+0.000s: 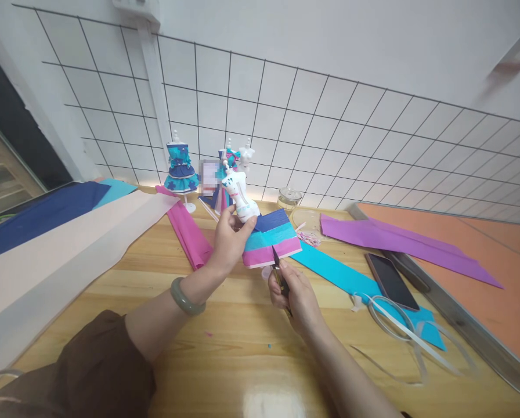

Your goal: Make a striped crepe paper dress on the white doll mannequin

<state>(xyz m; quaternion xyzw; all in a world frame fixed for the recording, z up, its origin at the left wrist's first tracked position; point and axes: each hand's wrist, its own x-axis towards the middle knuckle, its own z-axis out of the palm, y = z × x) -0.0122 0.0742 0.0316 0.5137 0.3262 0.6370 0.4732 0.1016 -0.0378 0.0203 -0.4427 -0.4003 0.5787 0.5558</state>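
Note:
My left hand (233, 241) is closed round the waist of a white miniature mannequin (242, 200), tilted above the table. From its lower part spreads a layered crepe-paper skirt (271, 238) in dark blue, turquoise and pink with a pale edge. My left thumb presses on the skirt's top. In my right hand (295, 293) is a black pointed tool (281, 281) with yellowish marks; its exact kind is unclear. The tool's dark tip overlaps the pink band near the lower edge. My right fingers wrap round its body and hide part of it.
Behind stand a mannequin in a blue tiered dress (180, 168), others partly hidden, and a glass jar (289, 198). Around lie a pink strip (186, 232), turquoise paper (333, 267), purple paper (399, 241), a phone (392, 281), coiled white ribbon (390, 316) and large sheets (68, 244).

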